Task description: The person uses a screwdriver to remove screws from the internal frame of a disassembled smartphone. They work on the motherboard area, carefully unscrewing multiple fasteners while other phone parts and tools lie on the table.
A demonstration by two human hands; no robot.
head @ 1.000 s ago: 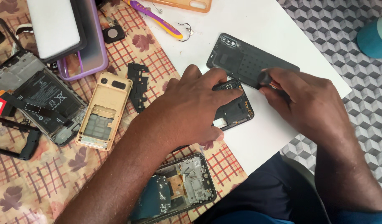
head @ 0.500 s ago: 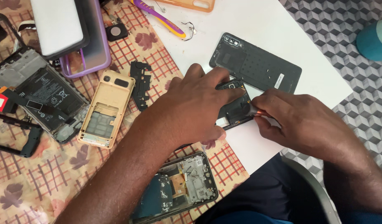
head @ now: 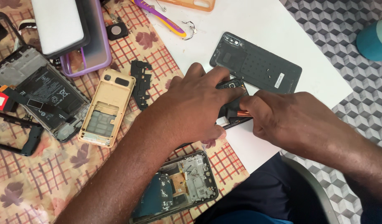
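My left hand (head: 195, 108) presses down on a small black opened phone (head: 233, 85) lying on the white table top (head: 282, 25); most of that phone is hidden under the hand. My right hand (head: 290, 118) is closed around a small tool with a copper-coloured shaft (head: 243, 113), its tip against the phone's edge. Just behind both hands lies a black phone back cover (head: 257, 66), flat and untouched.
On the patterned cloth (head: 41, 182) lie a gold phone frame (head: 104, 108), a black bracket (head: 140, 83), an opened phone with battery (head: 43, 97), and another opened phone body (head: 178, 186) near me. A purple case (head: 97, 49) and purple-yellow tool (head: 162, 18) sit at the back.
My right hand left the black back cover, came toward me, and now holds the copper-shafted tool against the small phone. My left hand stayed on the phone.
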